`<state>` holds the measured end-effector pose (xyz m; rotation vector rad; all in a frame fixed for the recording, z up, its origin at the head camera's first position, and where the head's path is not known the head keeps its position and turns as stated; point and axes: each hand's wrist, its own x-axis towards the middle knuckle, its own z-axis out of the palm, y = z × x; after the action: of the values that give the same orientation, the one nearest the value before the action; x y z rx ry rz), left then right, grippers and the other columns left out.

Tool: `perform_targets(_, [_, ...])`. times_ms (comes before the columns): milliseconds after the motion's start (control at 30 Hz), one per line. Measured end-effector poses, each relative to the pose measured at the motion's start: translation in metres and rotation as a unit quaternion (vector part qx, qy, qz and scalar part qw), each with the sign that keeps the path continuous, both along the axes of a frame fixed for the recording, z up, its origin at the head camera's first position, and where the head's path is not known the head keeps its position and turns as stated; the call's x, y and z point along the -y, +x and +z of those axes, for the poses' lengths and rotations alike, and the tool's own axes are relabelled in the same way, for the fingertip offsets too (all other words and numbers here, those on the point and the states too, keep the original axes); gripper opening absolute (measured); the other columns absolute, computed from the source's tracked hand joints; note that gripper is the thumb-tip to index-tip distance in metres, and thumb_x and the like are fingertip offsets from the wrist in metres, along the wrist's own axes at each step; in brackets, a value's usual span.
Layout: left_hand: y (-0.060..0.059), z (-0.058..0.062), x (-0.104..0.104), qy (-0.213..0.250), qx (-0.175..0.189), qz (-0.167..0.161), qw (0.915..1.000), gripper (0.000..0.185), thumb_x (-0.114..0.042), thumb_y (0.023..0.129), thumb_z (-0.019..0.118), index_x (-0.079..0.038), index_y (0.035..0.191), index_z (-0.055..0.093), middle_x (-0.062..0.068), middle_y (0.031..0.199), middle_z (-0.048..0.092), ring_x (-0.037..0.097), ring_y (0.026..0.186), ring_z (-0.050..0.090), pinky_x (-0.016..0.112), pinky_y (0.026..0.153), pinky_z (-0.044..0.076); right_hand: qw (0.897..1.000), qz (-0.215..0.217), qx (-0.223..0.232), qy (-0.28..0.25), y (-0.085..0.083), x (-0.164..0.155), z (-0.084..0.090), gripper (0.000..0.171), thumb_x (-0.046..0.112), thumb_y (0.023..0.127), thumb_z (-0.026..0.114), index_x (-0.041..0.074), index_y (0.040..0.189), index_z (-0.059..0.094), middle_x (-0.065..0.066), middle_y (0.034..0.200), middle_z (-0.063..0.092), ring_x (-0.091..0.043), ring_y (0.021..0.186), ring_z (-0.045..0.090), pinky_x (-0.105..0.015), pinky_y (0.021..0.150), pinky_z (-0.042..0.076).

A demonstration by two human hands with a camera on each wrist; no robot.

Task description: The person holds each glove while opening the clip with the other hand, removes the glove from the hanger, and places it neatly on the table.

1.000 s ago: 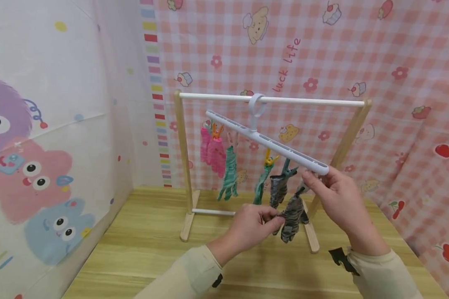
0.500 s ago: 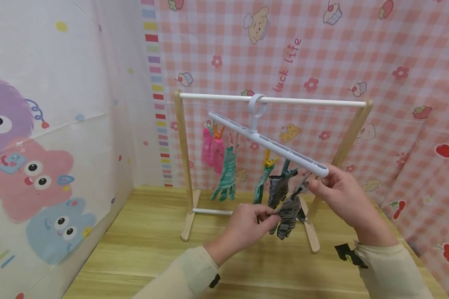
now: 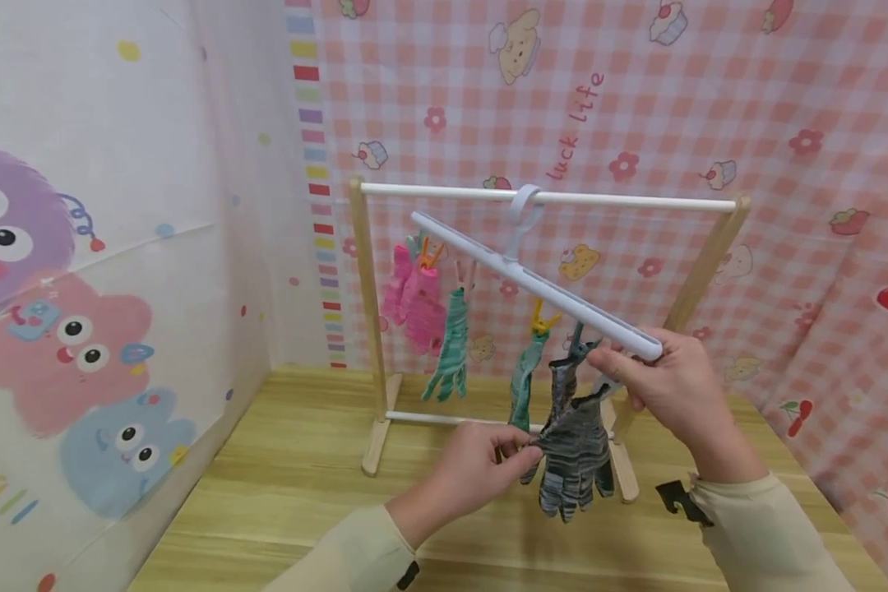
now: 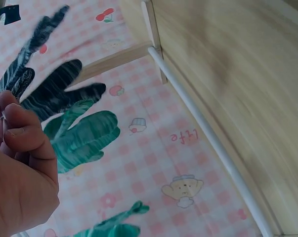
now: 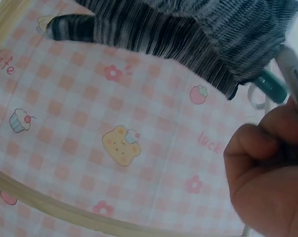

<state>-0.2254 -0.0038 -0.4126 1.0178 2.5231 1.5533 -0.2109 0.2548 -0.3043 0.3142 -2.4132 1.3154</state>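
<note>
Grey striped glove [image 3: 577, 452] hanging from tilted white clip hanger [image 3: 533, 284] on the rack rail [image 3: 622, 198], pinched at its edge by left hand [image 3: 481, 469] fingers [image 3: 518, 456]; right hand [image 3: 662, 386] fingers curled round hanger's near end, just above glove; wooden surface [image 3: 281, 493] below

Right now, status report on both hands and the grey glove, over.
Left hand pinches grey striped glove. Right hand grips end of clip hanger. Glove hangs at hanger's low end; neighbouring gloves close beside.
</note>
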Motion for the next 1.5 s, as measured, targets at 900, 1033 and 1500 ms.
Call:
perform_targets(900, [-0.005, -0.053, 0.139, -0.167, -0.014, 0.167, 0.9716, 0.01, -0.025, 0.103, 0.07, -0.025, 0.095, 0.076, -0.01, 0.089, 0.074, 0.0, 0.061, 0.051, 0.024, 0.056, 0.045, 0.99, -0.064, 0.1, 0.078, 0.002, 0.006, 0.007, 0.06, 0.062, 0.1, 0.067, 0.01, 0.13, 0.067, -0.003, 0.077, 0.072, -0.011, 0.064, 0.06, -0.031, 0.052, 0.044])
perform_targets(1033, [-0.026, -0.064, 0.192, -0.205, 0.002, 0.265, 0.9423, 0.01, -0.021, 0.104, 0.07, -0.014, 0.103, 0.076, -0.002, 0.089, 0.076, 0.006, 0.074, 0.063, 0.03, 0.063, 0.052, 0.982, -0.06, 0.141, 0.109, 0.008, -0.009, -0.01, 0.072, 0.062, 0.102, 0.064, 0.008, 0.149, 0.054, -0.007, 0.087, 0.074, -0.013, 0.072, 0.062, -0.032, 0.059, 0.046])
perform_targets(1500, [-0.073, -0.081, 0.31, -0.407, -0.065, 0.365, 0.8348, 0.013, 0.0, 0.104, 0.058, -0.002, 0.109, 0.07, 0.02, 0.091, 0.076, 0.042, 0.082, 0.074, 0.063, 0.071, 0.059, 0.956, -0.02, 0.259, 0.137, 0.035, -0.032, -0.079, 0.075, 0.06, 0.104, 0.062, 0.004, 0.154, 0.054, -0.003, 0.078, 0.07, -0.014, 0.07, 0.06, -0.03, 0.055, 0.041])
